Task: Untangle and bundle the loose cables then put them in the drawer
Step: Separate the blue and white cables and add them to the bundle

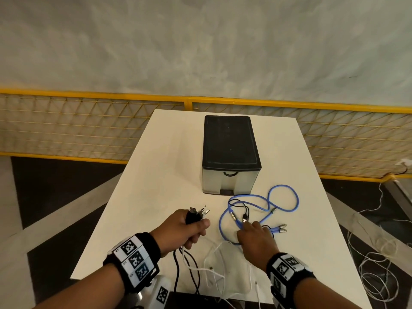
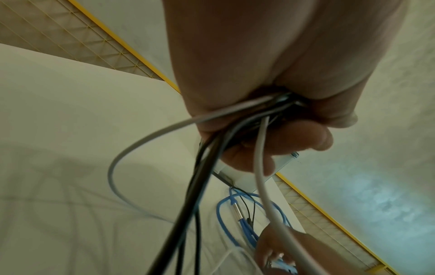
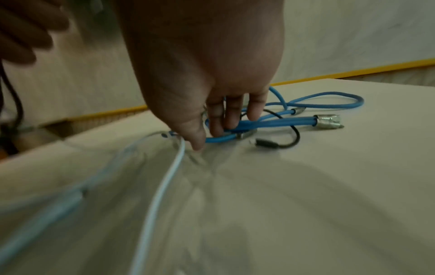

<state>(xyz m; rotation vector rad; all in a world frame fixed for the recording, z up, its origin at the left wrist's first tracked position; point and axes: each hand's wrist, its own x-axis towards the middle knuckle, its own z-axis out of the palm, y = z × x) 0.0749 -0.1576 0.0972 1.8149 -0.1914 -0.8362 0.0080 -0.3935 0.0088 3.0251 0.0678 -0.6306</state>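
Note:
My left hand grips a bunch of black and white cables near their plug ends, which stick out past the fist. In the left wrist view the cables trail down out of the curled fingers. My right hand reaches down onto the tangled blue cables on the table. In the right wrist view its straight fingers touch a blue cable and its thumb rests by a white cable. A thin black cable winds through the blue ones. The drawer unit stands shut behind them.
The white table ends just in front of my wrists, and cable loops hang over that edge. A yellow mesh fence runs behind the table. White string lies on the floor to the right.

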